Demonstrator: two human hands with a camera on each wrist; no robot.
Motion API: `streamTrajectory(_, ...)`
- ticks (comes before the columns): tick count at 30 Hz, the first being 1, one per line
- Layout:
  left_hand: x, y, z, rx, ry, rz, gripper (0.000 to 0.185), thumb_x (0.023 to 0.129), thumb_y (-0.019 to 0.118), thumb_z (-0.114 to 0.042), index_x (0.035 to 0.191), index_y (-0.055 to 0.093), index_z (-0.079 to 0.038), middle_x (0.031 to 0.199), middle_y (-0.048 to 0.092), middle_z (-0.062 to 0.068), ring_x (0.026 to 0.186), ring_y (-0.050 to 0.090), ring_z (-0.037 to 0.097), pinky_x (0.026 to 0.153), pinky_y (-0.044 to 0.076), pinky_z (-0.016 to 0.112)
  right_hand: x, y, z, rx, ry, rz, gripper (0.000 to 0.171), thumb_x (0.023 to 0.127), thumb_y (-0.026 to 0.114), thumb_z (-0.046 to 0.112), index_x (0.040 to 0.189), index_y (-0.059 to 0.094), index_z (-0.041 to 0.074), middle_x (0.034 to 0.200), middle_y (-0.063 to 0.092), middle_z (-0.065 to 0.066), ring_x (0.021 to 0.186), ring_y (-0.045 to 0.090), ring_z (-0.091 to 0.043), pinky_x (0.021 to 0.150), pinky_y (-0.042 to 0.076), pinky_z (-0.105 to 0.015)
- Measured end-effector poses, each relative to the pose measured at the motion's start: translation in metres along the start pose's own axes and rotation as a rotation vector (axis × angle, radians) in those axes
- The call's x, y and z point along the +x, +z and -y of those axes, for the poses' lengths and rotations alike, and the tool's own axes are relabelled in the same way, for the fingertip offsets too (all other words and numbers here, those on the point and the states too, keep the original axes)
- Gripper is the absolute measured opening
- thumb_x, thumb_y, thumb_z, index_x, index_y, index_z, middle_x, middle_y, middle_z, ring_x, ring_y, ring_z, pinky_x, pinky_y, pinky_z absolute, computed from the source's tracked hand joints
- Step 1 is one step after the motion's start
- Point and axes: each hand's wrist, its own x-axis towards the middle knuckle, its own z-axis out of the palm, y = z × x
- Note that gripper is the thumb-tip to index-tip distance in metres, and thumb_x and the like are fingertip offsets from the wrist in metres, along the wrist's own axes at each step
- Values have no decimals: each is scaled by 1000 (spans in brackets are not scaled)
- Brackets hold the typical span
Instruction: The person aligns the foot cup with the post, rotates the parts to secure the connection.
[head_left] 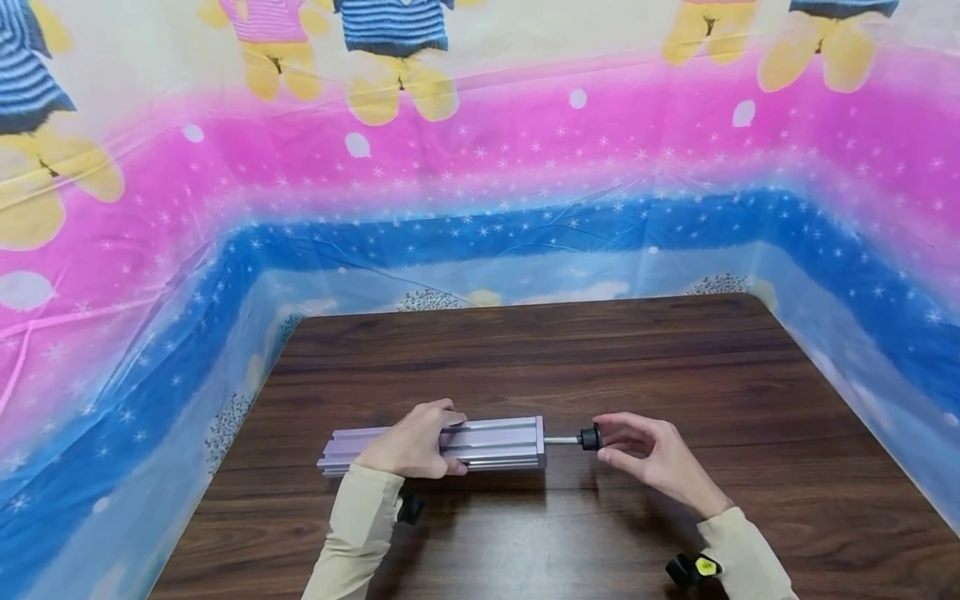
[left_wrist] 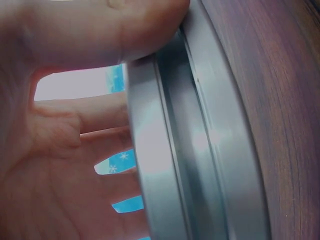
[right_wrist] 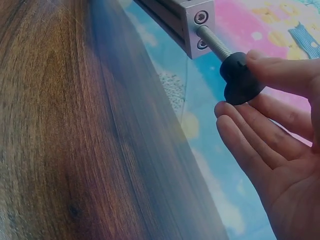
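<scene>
The left hand (head_left: 414,446) wraps over the grey slotted aluminium bar (head_left: 495,443), fingers (left_wrist: 107,116) and thumb clamped round it. The bar lies flat on the dark wooden desk (head_left: 675,367), its long axis running left to right. From its right end a thin threaded rod (right_wrist: 214,42) sticks out to a black knob (right_wrist: 240,77), which the right hand (head_left: 651,457) pinches at its fingertips (right_wrist: 280,70).

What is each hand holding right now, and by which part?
The left hand grips the aluminium bar around its middle. The right hand pinches the black knob at the end of the threaded rod.
</scene>
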Motion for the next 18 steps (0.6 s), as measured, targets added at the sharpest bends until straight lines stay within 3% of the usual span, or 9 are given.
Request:
streamTrajectory(7, 0, -1, -1, 22, 23, -19, 59, 75, 88, -27, 122, 69, 3, 97, 58, 5, 76, 49, 14, 72, 46, 30, 1, -1, 2, -29, 66, -19, 32, 96, 71, 17, 125, 68, 5, 110, 75, -8, 93, 71, -7, 81, 58, -27)
streamTrajectory(14, 1, 0, -1, 16, 4, -3, 60, 76, 88, -28, 124, 68, 2, 105, 60, 8, 81, 52, 15, 76, 48, 33, 4, 0, 2, -25, 116, -5, 28, 101, 64, 21, 117, 70, 0, 90, 77, -4, 80, 74, -24, 75, 60, -33)
streamTrajectory(18, 1, 0, -1, 15, 5, -3, 61, 75, 88, -27, 125, 68, 2, 106, 60, 8, 81, 52, 15, 76, 48, 32, 4, 0, 2, -22, 143, 4, 23, 102, 61, 24, 109, 73, 5, 82, 76, 1, 74, 74, -25, 74, 59, -33)
